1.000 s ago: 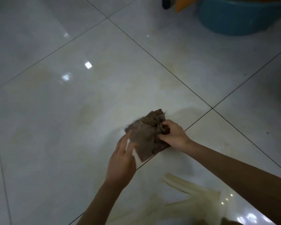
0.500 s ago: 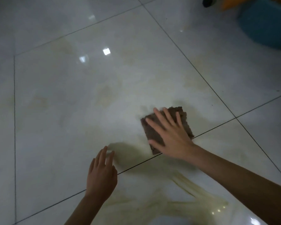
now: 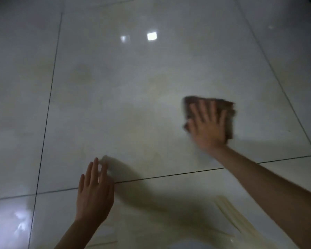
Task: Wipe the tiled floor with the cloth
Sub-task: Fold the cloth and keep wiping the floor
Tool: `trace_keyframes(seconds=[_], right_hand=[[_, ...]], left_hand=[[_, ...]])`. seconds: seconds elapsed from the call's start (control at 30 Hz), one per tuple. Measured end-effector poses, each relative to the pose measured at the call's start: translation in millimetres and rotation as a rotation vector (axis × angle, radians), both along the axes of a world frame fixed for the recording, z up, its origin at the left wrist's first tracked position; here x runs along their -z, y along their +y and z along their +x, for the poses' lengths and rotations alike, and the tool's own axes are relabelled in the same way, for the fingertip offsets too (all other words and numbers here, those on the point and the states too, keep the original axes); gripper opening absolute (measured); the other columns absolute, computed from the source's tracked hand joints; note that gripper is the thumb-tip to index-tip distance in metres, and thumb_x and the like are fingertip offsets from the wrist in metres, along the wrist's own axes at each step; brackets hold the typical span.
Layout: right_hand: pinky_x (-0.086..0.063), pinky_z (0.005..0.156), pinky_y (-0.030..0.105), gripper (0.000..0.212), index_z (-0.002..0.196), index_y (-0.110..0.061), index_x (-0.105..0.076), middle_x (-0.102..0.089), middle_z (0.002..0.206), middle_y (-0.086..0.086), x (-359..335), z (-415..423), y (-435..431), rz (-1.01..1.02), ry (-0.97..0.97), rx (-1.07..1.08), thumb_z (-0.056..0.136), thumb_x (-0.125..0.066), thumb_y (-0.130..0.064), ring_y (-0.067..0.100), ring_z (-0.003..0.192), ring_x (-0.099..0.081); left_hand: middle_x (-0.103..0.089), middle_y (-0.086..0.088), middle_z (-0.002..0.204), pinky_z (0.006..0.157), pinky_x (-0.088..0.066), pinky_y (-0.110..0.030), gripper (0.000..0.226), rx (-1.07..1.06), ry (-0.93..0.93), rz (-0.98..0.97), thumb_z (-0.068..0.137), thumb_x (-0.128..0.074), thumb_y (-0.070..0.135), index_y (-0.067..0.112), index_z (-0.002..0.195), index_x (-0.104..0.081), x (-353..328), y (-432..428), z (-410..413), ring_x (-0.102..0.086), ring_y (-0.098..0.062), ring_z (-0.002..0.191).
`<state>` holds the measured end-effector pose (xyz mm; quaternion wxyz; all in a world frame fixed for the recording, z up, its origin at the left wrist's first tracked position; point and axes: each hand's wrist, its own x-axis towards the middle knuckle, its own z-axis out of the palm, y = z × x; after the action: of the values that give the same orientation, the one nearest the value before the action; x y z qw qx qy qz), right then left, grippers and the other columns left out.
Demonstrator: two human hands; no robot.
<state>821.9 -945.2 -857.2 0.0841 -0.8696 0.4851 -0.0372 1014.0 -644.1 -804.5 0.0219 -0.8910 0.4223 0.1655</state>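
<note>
I am no longer bunching the cloth (image 3: 229,112) between both hands as I was a second ago. My right hand (image 3: 207,126) is now lying flat on top of it and sliding it across the floor (image 3: 133,83), and the blur on hand and cloth is telling me the stroke is under way. Since half a second ago the cloth is lying farther out from the grout line (image 3: 169,175) and well apart from my left hand (image 3: 94,194), so I judge the wiping proper is just getting started, with most of this tile not yet covered.

My right hand is spreading open, fingers straight and fanned, pressing the cloth down under palm and fingers, its edges showing beyond my fingertips and on the right. My left hand is also staying open, fingers straight and close together, holding nothing. It is over the grout line, and I cannot tell whether it is bearing on the floor.
</note>
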Motion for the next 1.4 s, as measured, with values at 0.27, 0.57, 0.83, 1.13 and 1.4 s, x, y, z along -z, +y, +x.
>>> trace_keyframes(seconds=[0.27, 0.57, 0.83, 1.13, 1.4], right_hand=[[-0.023, 0.118, 0.031, 0.042, 0.128, -0.007, -0.061, -0.054, 0.14, 0.008, -22, 54, 207, 0.519, -0.424, -0.733, 0.102, -0.038, -0.031, 0.019, 0.138, -0.04], [-0.049, 0.077, 0.015, 0.035, 0.084, -0.021, -0.067, -0.07, 0.067, -0.017, -88, -93, 76, 0.86, -0.826, 0.332, 0.102, -0.038, -0.02, -0.007, 0.071, -0.063], [-0.005, 0.117, 0.036, 0.069, 0.146, -0.043, -0.023, -0.022, 0.158, -0.007, -65, -235, 20, 0.288, -0.106, 0.243, 0.086, -0.009, -0.073, 0.014, 0.148, -0.012], [-0.001, 0.116, 0.061, 0.075, 0.156, -0.021, -0.009, -0.003, 0.162, 0.013, -9, -152, -107, 0.135, 0.151, 0.458, 0.095, -0.013, -0.065, 0.036, 0.148, 0.002], [-0.011, 0.116, 0.06, 0.059, 0.147, -0.027, -0.04, -0.027, 0.158, 0.006, 6, -80, -3, -0.04, -0.071, -0.653, 0.095, -0.041, -0.055, 0.029, 0.149, -0.015]], left_hand=[[-0.023, -0.018, 0.157, 0.116, -0.024, -0.05, 0.055, -0.187, 0.013, -0.095, 0.099, -0.033, 0.028, 0.003, 0.148, -0.032, -5, 33, -9, -0.02, -0.031, 0.146], [-0.011, -0.011, 0.161, 0.12, -0.009, -0.042, 0.065, 0.066, 0.082, -0.142, 0.094, -0.018, 0.04, 0.01, 0.152, -0.022, -7, -40, -52, -0.006, -0.023, 0.149], [0.013, -0.011, 0.158, 0.12, -0.005, -0.047, 0.084, 0.352, 0.056, 0.033, 0.08, 0.01, 0.052, 0.016, 0.154, -0.007, -2, -115, -97, 0.009, -0.029, 0.148], [-0.017, -0.017, 0.159, 0.111, -0.032, -0.045, 0.104, 0.352, 0.005, 0.207, 0.075, 0.016, 0.069, 0.013, 0.152, -0.023, -14, -149, -94, -0.022, -0.031, 0.145], [-0.053, -0.029, 0.127, 0.079, -0.048, -0.058, 0.078, 0.301, -0.115, 0.099, 0.084, -0.027, 0.055, -0.005, 0.125, -0.057, -9, -203, -83, -0.056, -0.045, 0.109]])
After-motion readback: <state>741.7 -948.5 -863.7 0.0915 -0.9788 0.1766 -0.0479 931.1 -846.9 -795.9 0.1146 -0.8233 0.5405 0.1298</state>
